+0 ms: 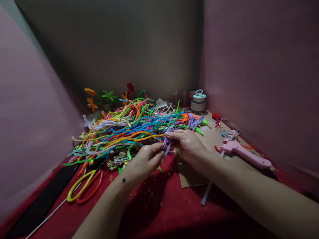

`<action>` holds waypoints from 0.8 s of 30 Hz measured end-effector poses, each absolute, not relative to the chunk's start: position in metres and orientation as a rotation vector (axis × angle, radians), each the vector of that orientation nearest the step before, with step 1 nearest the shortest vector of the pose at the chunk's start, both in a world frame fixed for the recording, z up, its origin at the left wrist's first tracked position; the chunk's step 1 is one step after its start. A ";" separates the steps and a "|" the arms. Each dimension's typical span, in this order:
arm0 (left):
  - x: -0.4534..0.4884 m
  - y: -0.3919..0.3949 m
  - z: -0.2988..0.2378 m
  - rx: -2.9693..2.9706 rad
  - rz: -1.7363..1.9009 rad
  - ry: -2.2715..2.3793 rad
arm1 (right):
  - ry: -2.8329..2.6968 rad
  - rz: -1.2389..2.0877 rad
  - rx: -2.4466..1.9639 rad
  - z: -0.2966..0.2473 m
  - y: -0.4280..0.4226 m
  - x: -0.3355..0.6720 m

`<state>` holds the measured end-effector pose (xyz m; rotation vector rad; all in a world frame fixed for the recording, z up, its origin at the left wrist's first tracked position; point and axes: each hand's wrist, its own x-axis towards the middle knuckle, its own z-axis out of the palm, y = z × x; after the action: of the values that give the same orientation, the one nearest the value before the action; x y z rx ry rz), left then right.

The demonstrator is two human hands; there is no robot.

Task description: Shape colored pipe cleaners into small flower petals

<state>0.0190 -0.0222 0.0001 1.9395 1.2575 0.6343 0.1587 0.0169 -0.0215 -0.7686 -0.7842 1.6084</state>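
Observation:
A bent purple pipe cleaner [167,142] is pinched between my two hands, just in front of the pile. My left hand [147,157] grips its lower left part with closed fingers. The thumb and fingers of my right hand [188,144] close on its upper right side. Behind the hands spreads a large heap of coloured pipe cleaners [139,122]. More looped purple pipe cleaners [195,121] lie at the right end of the heap, beyond my right hand.
Scissors [84,187] with yellow and red handles lie at left, beside a black strip [42,202]. A pink glue gun [245,154] rests on cardboard [190,176] at right. A lidded jar [198,101] and pipe-cleaner flowers [109,95] stand behind. Red cloth [161,212] covers the table.

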 end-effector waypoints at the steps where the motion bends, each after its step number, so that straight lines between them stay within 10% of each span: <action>1: 0.020 -0.023 0.001 1.859 0.643 1.249 | -0.777 1.606 -0.761 -0.021 0.017 0.159; 24: 0.024 -0.017 0.001 1.705 0.860 1.292 | -0.838 1.668 -0.626 -0.031 0.015 0.154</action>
<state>0.0240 -0.0175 0.0008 1.7050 1.2923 0.8605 0.1541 0.0150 -0.0307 -0.6255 -0.8375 1.6683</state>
